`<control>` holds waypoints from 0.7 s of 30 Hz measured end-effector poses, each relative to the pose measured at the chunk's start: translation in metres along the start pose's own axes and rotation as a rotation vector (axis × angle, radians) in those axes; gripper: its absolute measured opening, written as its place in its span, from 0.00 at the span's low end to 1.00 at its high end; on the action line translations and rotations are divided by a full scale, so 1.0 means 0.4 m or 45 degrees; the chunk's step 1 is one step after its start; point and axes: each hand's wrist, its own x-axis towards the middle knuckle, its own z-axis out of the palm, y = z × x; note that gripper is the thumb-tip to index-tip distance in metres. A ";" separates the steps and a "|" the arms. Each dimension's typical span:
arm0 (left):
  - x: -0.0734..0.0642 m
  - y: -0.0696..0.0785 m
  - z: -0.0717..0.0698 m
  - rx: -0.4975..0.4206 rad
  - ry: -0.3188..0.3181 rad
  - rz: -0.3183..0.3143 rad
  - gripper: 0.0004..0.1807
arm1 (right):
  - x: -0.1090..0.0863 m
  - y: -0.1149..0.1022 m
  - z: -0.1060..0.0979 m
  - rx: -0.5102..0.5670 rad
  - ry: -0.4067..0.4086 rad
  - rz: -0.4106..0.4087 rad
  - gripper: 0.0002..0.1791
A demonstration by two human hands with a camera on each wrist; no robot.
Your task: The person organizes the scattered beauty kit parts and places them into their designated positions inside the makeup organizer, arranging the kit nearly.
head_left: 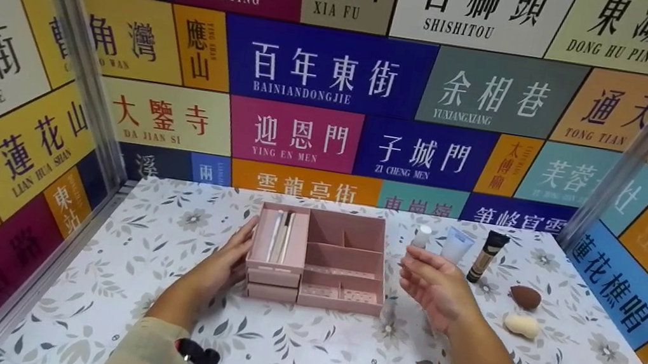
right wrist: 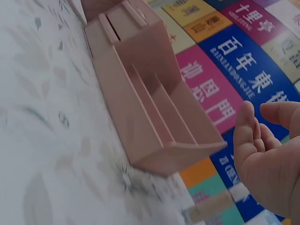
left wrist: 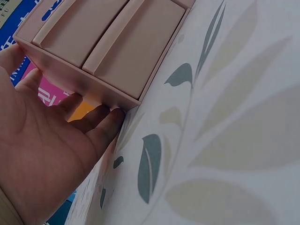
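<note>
A pink desktop organizer (head_left: 339, 304) stands mid-table, with two small drawers (left wrist: 136, 40) at its lower left and several slim pencil-like sticks (head_left: 280, 236) in its top left tray. My left hand (head_left: 230, 257) touches the organizer's left side with its fingertips, thumb apart. To the right of the organizer, my right hand (head_left: 436, 289) is raised with loosely bent fingers. Thumb and fingers (right wrist: 244, 124) are apart there, with nothing between them. Just behind it stands a small bottle with a white cap (head_left: 423, 230), its lower part hidden by the hand in the head view.
Right of the bottle stand a pale blue tube (head_left: 456, 245) and a black-and-gold tube (head_left: 487, 258). A brown makeup sponge (head_left: 524, 297) and a cream one (head_left: 521, 326) lie nearer the right edge. Printed panels (head_left: 328, 67) enclose the flower-patterned tabletop (head_left: 297, 358) behind and at both sides.
</note>
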 end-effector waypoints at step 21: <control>0.003 -0.006 -0.002 0.007 -0.044 0.042 0.28 | 0.038 0.066 -0.173 -0.138 0.128 0.066 0.23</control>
